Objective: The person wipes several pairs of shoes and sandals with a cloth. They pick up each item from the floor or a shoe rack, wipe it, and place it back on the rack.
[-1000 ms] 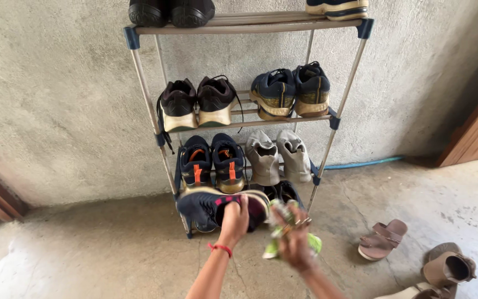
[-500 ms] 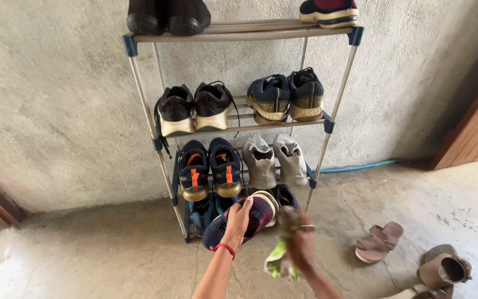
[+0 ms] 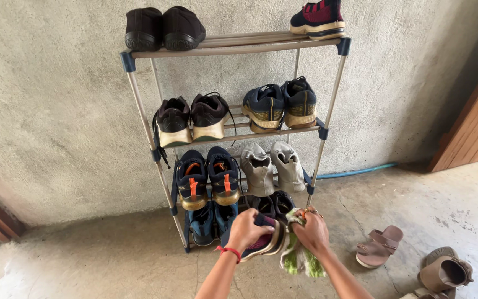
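My left hand [image 3: 247,229], with a red band at the wrist, grips a dark navy sneaker [image 3: 266,241] with a maroon panel and pale sole, held in front of the shoe rack's lowest level. My right hand [image 3: 311,231] is closed on a green and white cloth [image 3: 300,260] and presses it against the sneaker's end. Both hands meet just before the metal shoe rack [image 3: 139,108].
The rack holds several pairs: black shoes [image 3: 161,27] on top, dark sneakers [image 3: 192,119] in the middle, grey ones [image 3: 272,166] lower. A brown sandal [image 3: 380,246] and tan shoes [image 3: 443,271] lie on the concrete floor at right. A wooden door [image 3: 477,127] is far right.
The sneaker has turned and dropped lower in my left hand. My right hand with the cloth has come up against it. The view has tilted upward slightly.
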